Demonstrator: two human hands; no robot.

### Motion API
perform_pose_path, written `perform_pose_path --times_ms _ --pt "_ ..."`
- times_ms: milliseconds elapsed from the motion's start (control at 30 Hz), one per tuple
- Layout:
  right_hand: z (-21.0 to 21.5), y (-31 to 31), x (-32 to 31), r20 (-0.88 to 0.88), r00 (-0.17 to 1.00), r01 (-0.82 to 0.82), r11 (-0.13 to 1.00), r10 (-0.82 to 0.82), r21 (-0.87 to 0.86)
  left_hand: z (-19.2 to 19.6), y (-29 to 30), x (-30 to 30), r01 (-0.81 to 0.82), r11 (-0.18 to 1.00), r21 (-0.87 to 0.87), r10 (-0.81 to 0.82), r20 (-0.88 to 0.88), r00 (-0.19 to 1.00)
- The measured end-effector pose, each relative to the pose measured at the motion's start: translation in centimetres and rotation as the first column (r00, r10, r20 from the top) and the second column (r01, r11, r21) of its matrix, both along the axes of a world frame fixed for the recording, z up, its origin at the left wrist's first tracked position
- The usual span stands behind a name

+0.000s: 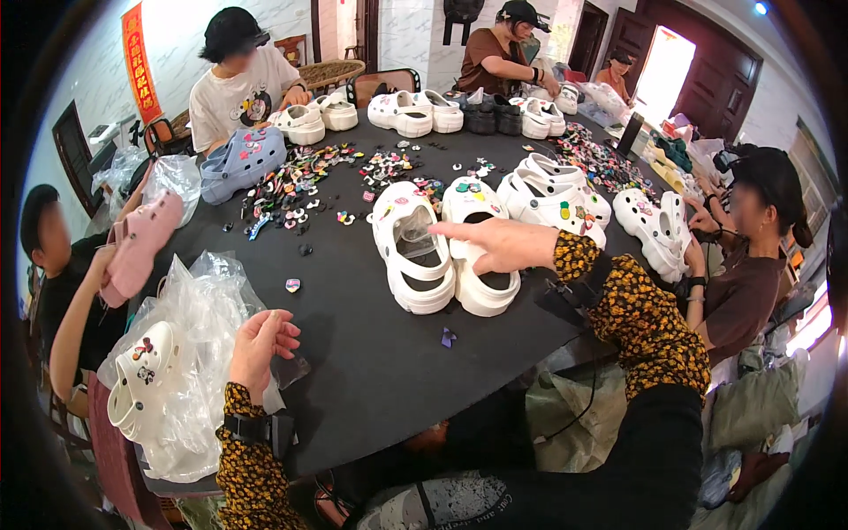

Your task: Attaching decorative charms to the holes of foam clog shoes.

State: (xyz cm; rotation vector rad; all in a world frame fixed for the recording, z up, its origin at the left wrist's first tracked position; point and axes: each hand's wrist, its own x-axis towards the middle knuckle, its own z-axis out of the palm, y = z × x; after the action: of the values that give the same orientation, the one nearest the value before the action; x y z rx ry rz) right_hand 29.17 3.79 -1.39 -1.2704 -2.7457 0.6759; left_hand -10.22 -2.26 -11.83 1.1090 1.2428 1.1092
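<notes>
My right hand (505,246) reaches across a pair of white clogs, its index finger stretched out over the left clog (415,291) and its thumb down at the opening of the right clog (484,299). Clear crumpled plastic (422,228) lies inside the left clog, by my fingertip. Colourful shoe charms decorate the toes of both clogs. Loosely bent and holding nothing visible, my left hand (261,349) hovers beside a large clear plastic bag (208,305). Another white clog (141,384) with charms rests on its side at that bag.
Loose shoe charms (300,177) are strewn over the black table (371,389). More white clogs (552,190) stand right of my pair, with a blue-grey clog (245,163) far left. Co-workers sit around the table; one at left holds a pink clog (141,247).
</notes>
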Motion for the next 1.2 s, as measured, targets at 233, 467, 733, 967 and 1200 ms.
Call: perform_pose_path --times_ms 233,467,733,967,1200 --pt "-0.4 0.5 -1.9 -0.01 1.0 0.006 0.999 -0.006 0.033 0.0 -0.2 0.1 -0.015 1.0 -0.012 0.014 -0.05 0.999" --pt "3.0 2.5 -2.0 -0.244 0.964 0.171 0.943 -0.101 0.286 -0.5 0.0 -0.3 0.011 1.0 -0.01 -0.011 -0.022 1.0" --pt "5.7 4.1 -1.8 -0.431 0.897 0.246 0.926 -0.104 0.288 -0.8 0.0 -0.5 0.021 1.0 -0.013 -0.021 -0.003 1.0" --pt "3.1 9.1 0.9 -0.463 0.873 0.406 0.751 -0.151 0.52 -0.8 0.1 -0.5 0.001 0.999 -0.047 -0.002 -0.012 1.0" --pt "1.3 14.8 5.3 -0.518 0.829 0.554 0.193 -0.208 0.81 -0.5 0.1 -0.2 0.015 0.998 -0.054 -0.018 -0.059 0.998"
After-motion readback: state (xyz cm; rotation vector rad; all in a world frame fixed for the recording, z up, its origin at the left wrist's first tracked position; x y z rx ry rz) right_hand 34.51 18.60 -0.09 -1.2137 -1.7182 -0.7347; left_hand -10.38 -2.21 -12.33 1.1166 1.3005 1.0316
